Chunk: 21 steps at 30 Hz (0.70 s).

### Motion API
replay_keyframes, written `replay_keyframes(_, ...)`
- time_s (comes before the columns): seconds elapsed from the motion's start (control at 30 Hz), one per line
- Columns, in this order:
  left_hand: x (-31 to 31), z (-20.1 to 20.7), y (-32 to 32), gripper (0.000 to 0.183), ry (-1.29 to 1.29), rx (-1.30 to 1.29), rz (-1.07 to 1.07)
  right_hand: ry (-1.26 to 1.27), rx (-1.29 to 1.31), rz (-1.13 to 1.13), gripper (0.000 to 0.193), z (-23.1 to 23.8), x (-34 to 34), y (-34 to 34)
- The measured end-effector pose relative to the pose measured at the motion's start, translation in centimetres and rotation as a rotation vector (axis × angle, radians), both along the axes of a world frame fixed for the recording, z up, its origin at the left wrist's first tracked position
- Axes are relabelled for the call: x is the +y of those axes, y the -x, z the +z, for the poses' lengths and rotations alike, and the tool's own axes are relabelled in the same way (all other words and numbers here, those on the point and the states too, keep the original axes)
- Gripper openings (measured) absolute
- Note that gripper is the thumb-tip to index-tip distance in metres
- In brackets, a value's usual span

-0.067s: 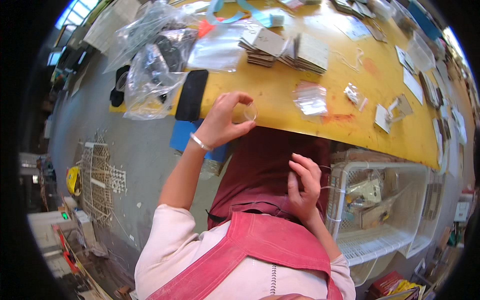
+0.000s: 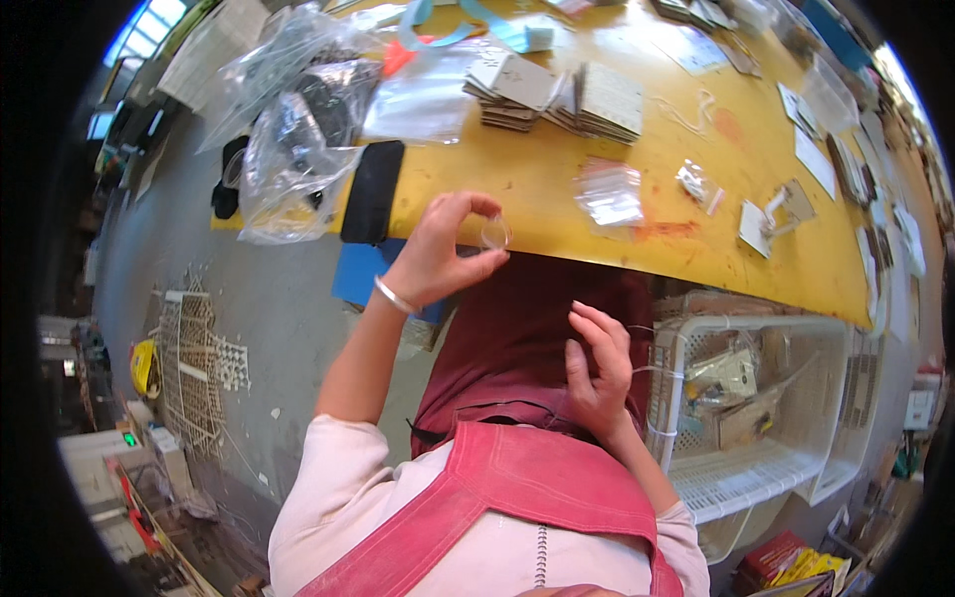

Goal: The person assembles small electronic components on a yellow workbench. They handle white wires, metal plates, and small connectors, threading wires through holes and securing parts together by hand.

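Observation:
Between the thumb and forefinger of my left hand point(image 2: 443, 249) is a thin, clear ring point(image 2: 494, 233), gripped by its edge just over the table's front edge. A pale bangle point(image 2: 394, 296) circles my left wrist. My right hand point(image 2: 600, 370) hovers over my lap, its thumb apart from the loosely bent fingers, and I see nothing in it. Left of the ring, a black phone-like slab point(image 2: 372, 191) lies on the yellow table point(image 2: 497, 184). Small clear zip bags point(image 2: 610, 192) lie in a pile to the ring's right.
Stacks of grey card pieces point(image 2: 609, 101) stand farther back. A large clear plastic bag point(image 2: 298, 159) with dark contents hangs over the left table edge. To the right are a little bag of white pieces point(image 2: 699, 186) and a white stand point(image 2: 766, 224). A white plastic basket point(image 2: 741, 497) sits beside my right arm.
The whole view has shifted slightly, with the table's things a little farther left. My left hand still grips the clear ring; my right thumb and fingers look slightly farther apart.

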<state>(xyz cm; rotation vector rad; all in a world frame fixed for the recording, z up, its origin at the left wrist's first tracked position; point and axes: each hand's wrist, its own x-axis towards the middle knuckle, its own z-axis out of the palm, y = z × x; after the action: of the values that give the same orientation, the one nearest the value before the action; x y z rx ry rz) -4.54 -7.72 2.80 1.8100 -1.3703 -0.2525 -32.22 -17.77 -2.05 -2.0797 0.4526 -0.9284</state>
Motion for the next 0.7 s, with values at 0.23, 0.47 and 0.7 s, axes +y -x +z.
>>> replay_keyframes(0.23, -0.4, -0.4, 8.1, 0.047, 0.023, 0.102, -0.258, -0.144, 0.033, 0.172, 0.048, 2.0, 0.0, -0.2)
replay_keyframes(0.47, -0.3, -3.3, 11.9, 0.037, -0.063, 0.306, -0.205, -0.860, -0.026, 0.192, 0.023, -1.3, 0.4, 0.8)
replay_keyframes(0.7, -0.7, -5.0, 12.5, 0.074, -0.119, -0.007, -0.093, -0.340, -0.006, 0.048, 0.017, -0.1, 0.8, 0.2)
